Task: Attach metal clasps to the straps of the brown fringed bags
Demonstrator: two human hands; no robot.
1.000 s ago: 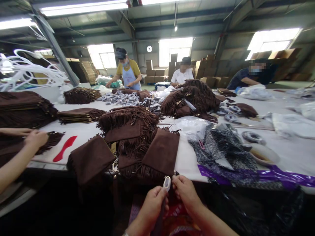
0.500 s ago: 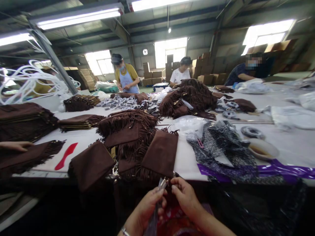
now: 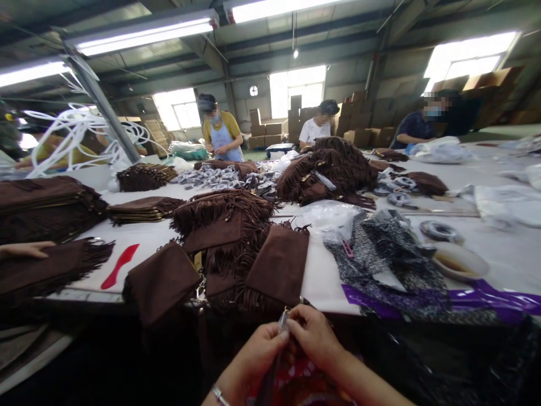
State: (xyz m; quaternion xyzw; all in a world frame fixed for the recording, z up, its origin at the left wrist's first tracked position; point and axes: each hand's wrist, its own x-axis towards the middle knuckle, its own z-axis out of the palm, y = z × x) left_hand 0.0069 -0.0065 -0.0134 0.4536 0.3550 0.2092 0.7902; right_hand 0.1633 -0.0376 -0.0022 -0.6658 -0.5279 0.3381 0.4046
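Note:
Close to the table's front edge, my left hand point(image 3: 262, 345) is closed round a dark strap point(image 3: 270, 375) that hangs down below it. A pale, shiny plastic-like wrap point(image 3: 283, 321) covers the strap's upper end, where a small metal fitting shows. My right hand point(image 3: 315, 336) is pinched on this same wrapped end, its fingertips against my left thumb. Right beyond the hands lies a brown fringed pouch point(image 3: 279, 264). Another brown pouch point(image 3: 164, 281) hangs partly over the edge, with a metal chain clasp point(image 3: 200, 287) beside it.
Fringed bags point(image 3: 226, 217) are heaped ahead, with a bigger heap point(image 3: 329, 166) behind. Grey coiled straps point(image 3: 220, 177) lie farther back. On the right are speckled cloth point(image 3: 384, 254) and a bowl point(image 3: 460, 262). A co-worker's hand point(image 3: 29, 250) rests on a bag at left, near a red strip point(image 3: 120, 266).
My right hand has moved left and closed in on the strap end, so both hands now meet there. The view has shifted slightly, with the table things a little farther right.

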